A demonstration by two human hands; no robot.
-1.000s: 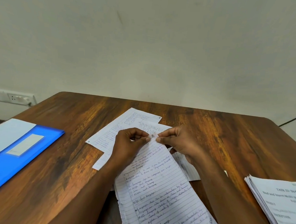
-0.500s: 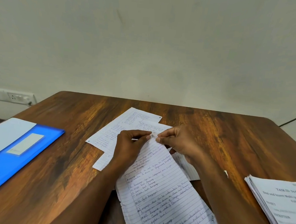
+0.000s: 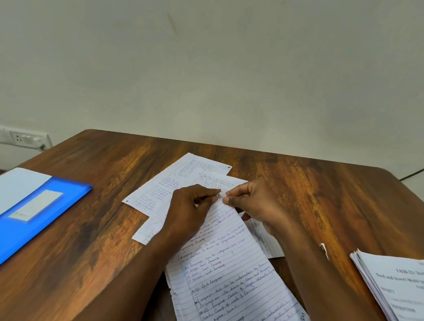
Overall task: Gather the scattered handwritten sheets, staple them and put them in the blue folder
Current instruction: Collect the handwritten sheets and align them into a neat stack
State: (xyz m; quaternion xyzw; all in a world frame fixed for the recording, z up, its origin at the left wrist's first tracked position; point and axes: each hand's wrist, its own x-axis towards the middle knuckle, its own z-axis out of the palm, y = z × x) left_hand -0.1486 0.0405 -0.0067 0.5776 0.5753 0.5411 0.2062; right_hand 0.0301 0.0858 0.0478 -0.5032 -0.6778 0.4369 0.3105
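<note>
A pale wall (image 3: pixel 212 61) fills the far half of the view, with a white switch-and-socket plate (image 3: pixel 18 137) low on its left. Below it a dark wooden table (image 3: pixel 315 196) spans the scene, its far edge against the wall.

On the left of the table lies the blue folder (image 3: pixel 62 200), closed and flat, with a pale label on its cover and a light sheet (image 3: pixel 8 190) lying across its far left part. At the near right edge sits a stack of printed papers (image 3: pixel 396 295), its heading too blurred to read with confidence.

In the middle are the handwritten sheets. The top lined sheet (image 3: pixel 228 280) runs from the near edge up toward the hands, covered in blue handwriting, with at least one more sheet beneath it showing at its left edge. Beyond the hands two further handwritten sheets (image 3: pixel 180 180) lie flat and overlapping on the table, and part of another peeks out to the right under the right forearm.

The left hand (image 3: pixel 188 213) and the right hand (image 3: pixel 253 205) meet at the far top corner of the lined sheet, each pinching that corner between thumb and curled fingers; a small circled page number (image 3: pixel 219 195) shows between the fingertips. Both forearms reach in from the near edge, over the sheet.
</note>
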